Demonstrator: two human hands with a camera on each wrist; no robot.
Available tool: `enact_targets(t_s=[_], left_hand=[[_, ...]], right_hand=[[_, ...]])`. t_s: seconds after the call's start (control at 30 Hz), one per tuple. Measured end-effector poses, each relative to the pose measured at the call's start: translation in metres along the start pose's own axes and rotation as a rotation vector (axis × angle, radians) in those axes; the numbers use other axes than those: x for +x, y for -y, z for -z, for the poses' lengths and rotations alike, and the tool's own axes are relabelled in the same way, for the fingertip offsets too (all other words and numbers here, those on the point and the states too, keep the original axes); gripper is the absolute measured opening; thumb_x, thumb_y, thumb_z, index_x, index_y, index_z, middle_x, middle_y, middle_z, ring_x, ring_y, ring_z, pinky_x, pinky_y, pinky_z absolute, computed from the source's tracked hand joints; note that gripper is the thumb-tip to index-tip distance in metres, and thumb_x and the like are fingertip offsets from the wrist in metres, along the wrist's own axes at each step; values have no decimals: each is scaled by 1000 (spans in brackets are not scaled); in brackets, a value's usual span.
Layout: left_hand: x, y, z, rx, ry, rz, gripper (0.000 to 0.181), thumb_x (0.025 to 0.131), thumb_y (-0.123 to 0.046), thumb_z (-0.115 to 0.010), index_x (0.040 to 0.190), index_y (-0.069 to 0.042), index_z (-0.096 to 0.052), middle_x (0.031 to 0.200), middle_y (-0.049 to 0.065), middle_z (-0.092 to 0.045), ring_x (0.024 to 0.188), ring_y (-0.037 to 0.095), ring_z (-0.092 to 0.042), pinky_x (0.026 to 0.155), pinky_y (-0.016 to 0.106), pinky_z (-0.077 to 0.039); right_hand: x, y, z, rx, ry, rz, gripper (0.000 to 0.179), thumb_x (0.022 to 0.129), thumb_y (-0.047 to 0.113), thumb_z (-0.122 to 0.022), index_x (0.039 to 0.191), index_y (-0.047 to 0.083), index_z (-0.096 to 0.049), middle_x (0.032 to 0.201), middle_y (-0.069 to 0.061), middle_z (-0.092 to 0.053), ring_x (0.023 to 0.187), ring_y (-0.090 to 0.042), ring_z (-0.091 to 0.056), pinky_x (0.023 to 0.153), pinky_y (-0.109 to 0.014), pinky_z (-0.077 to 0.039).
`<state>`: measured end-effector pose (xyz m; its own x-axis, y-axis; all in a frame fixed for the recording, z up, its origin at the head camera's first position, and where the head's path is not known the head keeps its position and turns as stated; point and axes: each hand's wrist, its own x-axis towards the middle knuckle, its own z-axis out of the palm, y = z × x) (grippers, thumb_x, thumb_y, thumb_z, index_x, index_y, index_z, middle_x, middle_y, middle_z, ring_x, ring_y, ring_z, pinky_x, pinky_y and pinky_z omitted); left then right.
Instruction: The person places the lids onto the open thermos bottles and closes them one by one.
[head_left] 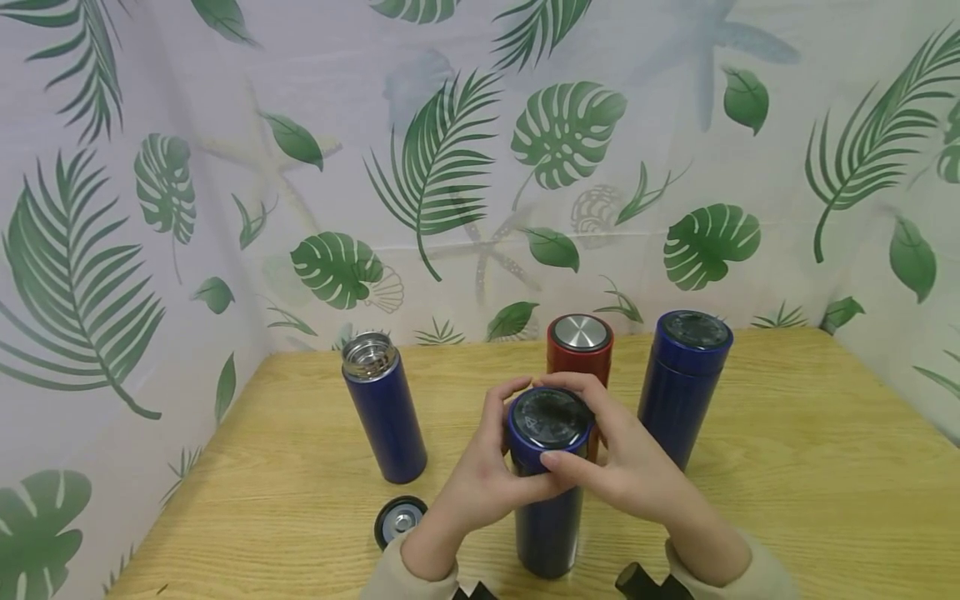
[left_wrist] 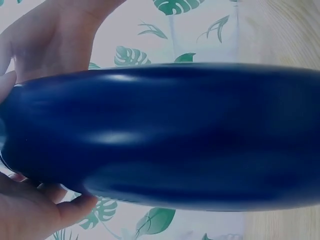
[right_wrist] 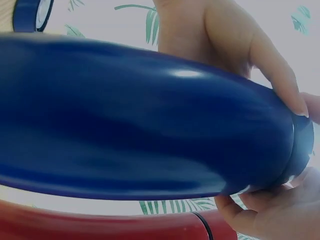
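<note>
A blue thermos (head_left: 549,529) stands upright near the table's front, its dark glossy-topped lid (head_left: 551,418) in place. Both hands curl around its upper end. My left hand (head_left: 483,475) grips it from the left, thumb across the front just below the lid. From the right, my right hand (head_left: 637,471) holds the lid's rim, thumb at the front and forefinger behind. The blue body (left_wrist: 175,135) fills much of the left wrist view and also the right wrist view, where fingers wrap its lid end. Some fingertips are hidden behind the thermos.
An uncapped blue thermos (head_left: 386,425) stands at the left, with a loose lid (head_left: 400,521) lying in front of it. A red thermos (head_left: 579,346) is close behind the held one. Another lidded blue thermos (head_left: 684,392) stands to the right. Leaf-patterned cloth (head_left: 480,200) backs the wooden table (head_left: 810,467).
</note>
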<state>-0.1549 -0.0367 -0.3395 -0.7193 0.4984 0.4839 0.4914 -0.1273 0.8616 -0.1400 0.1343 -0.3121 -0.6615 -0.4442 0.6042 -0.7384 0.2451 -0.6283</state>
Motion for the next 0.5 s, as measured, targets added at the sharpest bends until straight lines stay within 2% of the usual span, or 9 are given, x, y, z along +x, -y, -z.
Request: enact_targets(t_s=[0.33, 0.43, 0.5], left_hand=[[-1, -3, -1, 41, -40, 24, 83, 67, 3, -74, 130, -13, -22, 115, 12, -52, 103, 17, -52, 92, 33, -36], [-2, -6, -3, 71, -74, 52, 83, 66, 0, -76, 129, -11, -22, 113, 11, -53, 101, 15, -53, 90, 32, -38], [-3, -7, -4, 94, -105, 63, 83, 65, -2, -77, 128, -10, -24, 112, 11, -53, 100, 14, -54, 89, 31, -39]], right_hand=[[0, 3, -2, 39, -59, -37, 54, 70, 2, -73, 117, 3, -46, 109, -8, -55, 91, -15, -56, 77, -25, -46], [-1, 5, -6, 20, -103, -51, 53, 69, 3, -74, 114, 4, -48, 107, -7, -56, 88, -15, -57, 74, -25, -47], [-1, 6, -9, -6, -139, -58, 53, 68, 4, -75, 113, 6, -48, 104, -6, -57, 79, -13, -57, 66, -24, -47]])
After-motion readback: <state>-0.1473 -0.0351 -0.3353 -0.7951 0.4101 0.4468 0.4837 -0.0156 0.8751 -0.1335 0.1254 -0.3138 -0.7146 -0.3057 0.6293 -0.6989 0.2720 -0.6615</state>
